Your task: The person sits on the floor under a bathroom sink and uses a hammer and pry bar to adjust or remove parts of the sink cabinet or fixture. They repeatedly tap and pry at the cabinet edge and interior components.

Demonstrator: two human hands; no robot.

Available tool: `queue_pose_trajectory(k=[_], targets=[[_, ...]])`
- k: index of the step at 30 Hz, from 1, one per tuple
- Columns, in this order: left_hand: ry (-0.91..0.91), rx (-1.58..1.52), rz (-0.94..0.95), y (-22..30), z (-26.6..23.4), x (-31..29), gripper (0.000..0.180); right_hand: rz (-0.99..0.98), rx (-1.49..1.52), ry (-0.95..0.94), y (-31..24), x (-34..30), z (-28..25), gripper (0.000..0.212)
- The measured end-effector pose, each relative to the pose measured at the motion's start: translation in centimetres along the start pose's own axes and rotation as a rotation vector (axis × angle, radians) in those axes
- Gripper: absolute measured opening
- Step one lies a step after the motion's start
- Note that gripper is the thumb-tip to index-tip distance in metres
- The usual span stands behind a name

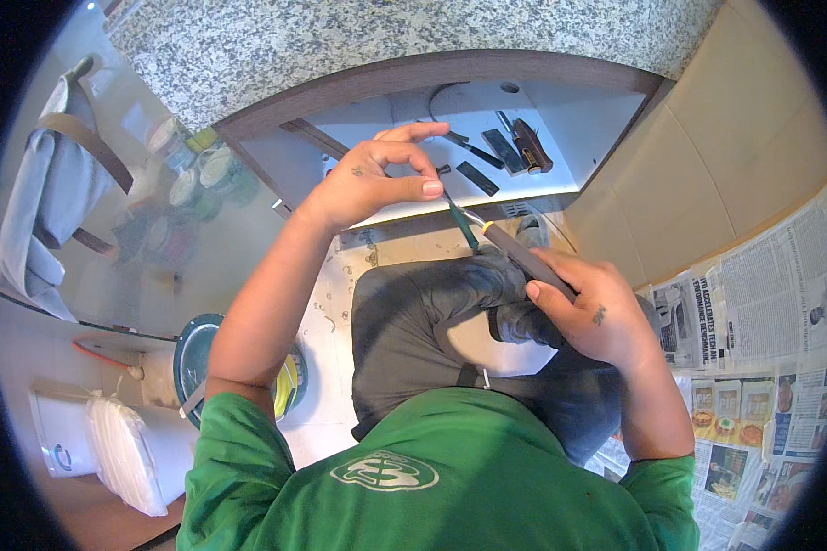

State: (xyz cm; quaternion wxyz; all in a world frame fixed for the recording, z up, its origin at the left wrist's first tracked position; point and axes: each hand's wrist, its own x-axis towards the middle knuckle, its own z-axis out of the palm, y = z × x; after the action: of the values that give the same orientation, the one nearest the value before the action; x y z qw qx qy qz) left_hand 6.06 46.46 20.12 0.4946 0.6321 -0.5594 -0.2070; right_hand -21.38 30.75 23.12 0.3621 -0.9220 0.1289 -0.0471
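My right hand is wrapped round the dark handle of a slim hand tool. It has a yellow ring and a metal shaft; I cannot tell its exact kind. The shaft points up and left toward my left hand, whose thumb and index fingertip are pressed together near the metal end. Whatever lies between those fingertips is too small to make out. My other left fingers reach forward. Just beyond the shaft is a green-handled tool, at the cabinet's front edge. My legs in dark trousers are folded below the hands.
Ahead, an open cabinet under a speckled stone counter holds dark flat blocks and a brown-handled tool. Newspaper covers the right side. A round green tub stands left; a grey cloth bag hangs beyond.
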Motion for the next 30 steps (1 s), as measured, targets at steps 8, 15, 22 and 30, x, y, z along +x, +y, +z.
queue_pose_trajectory(k=[8,15,22,30], targets=[[0.051,-0.103,-0.03,-1.3,-0.2,-0.3,0.032,-0.143,-0.145,0.194,0.7,-0.4,0.3,0.044],[0.233,-0.144,-0.105,-2.2,-0.3,-1.0,0.033,-0.169,-0.242,0.276,1.5,-0.3,0.8,0.05],[0.699,0.749,0.518,0.3,-6.9,0.4,0.023,-0.036,-0.188,0.179,5.5,1.9,2.8,0.049],[0.619,1.803,0.7,6.3,-17.5,4.7,0.05,0.324,-0.107,-0.002,16.0,12.7,8.7,0.048]])
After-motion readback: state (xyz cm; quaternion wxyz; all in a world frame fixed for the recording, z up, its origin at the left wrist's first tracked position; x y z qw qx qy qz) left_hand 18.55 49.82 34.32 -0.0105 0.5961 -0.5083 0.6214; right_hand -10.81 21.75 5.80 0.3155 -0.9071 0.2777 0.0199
